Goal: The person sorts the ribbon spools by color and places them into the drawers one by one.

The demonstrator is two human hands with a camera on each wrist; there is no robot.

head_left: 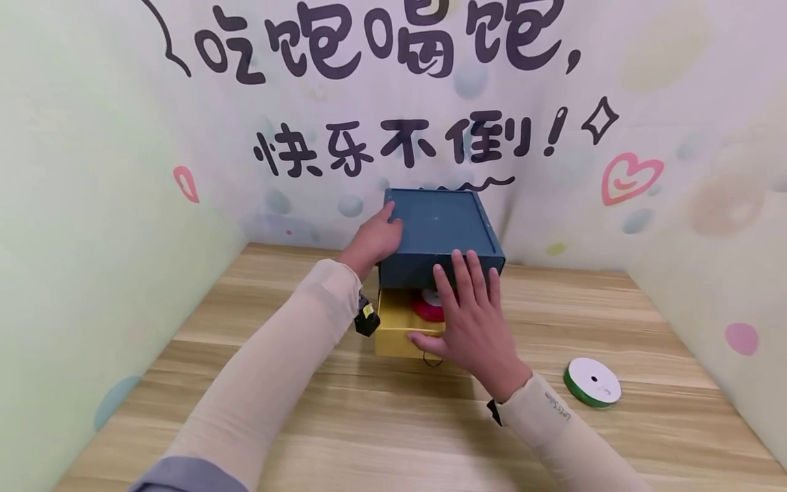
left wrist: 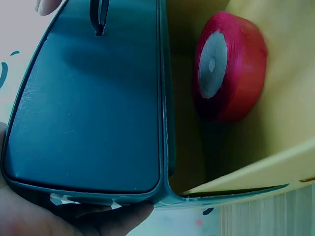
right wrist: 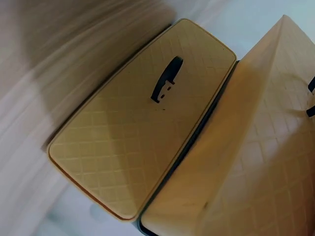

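A small drawer box with a blue top stands at the back of the table. Below its blue front, a yellow drawer is pulled out, holding a red ribbon roll. My left hand grips the box's upper left edge, its fingers along the side in the left wrist view. With fingers spread, my right hand lies over the front, fingertips near the blue upper edge and thumb by the yellow drawer's rim. Under that drawer, a closed yellow drawer front with a dark pull loop shows in the right wrist view.
A green ribbon roll with a white face lies on the wooden table, right of my right hand. Behind the box rises a printed backdrop; pale side walls bound the table.
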